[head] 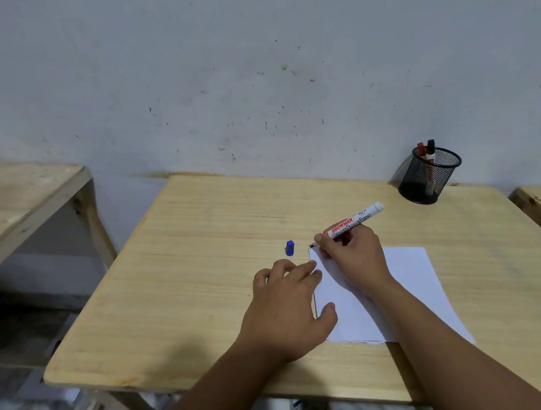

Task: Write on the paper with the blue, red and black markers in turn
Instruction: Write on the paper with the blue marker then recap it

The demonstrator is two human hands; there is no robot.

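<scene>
My one camera rides on the head, looking forward and down, close over the table (200, 244). The wall (248, 58) fills twelve o'clock.

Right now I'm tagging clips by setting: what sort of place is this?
Probably a plain study or classroom corner: small wooden desk, mesh pen holder, scuffed bare wall.

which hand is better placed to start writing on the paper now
Right. The right hand grips the uncapped marker, tip at the paper's top-left corner. The left hand lies flat, pinning the paper's left edge.
</scene>
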